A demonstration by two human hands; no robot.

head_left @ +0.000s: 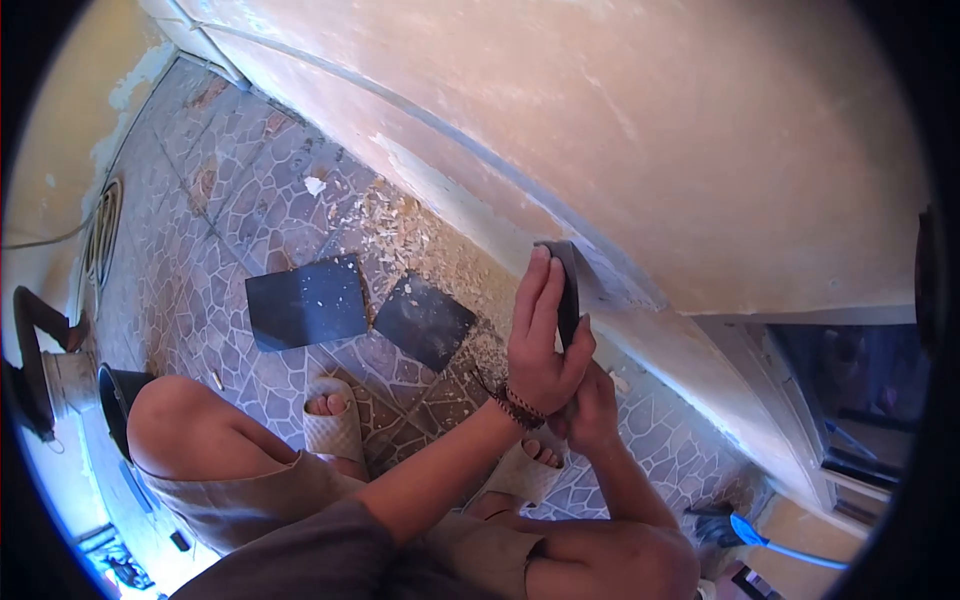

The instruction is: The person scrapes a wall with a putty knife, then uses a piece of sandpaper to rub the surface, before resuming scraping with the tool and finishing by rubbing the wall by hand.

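Observation:
A dark, flat scraper [569, 290] is held with its broad end against the lower part of the wall [640, 180]. Along its blade lie the stretched fingers of my left hand [540, 350], the thumb bent over the near side; a braided bracelet circles this wrist. Just below, my right hand [588, 412] is closed around the scraper's lower end, so the handle is mostly hidden. Pale chips [405, 235] are scattered on the floor along the wall's foot.
Two dark square tiles or sheets [308, 302] [424, 320] lie on the stone-patterned floor [210, 250]. A black bucket [118, 400] stands beside my knee. A coiled hose [107, 235] hangs at the far left. At right are a window [850, 390] and a blue-handled brush [745, 530].

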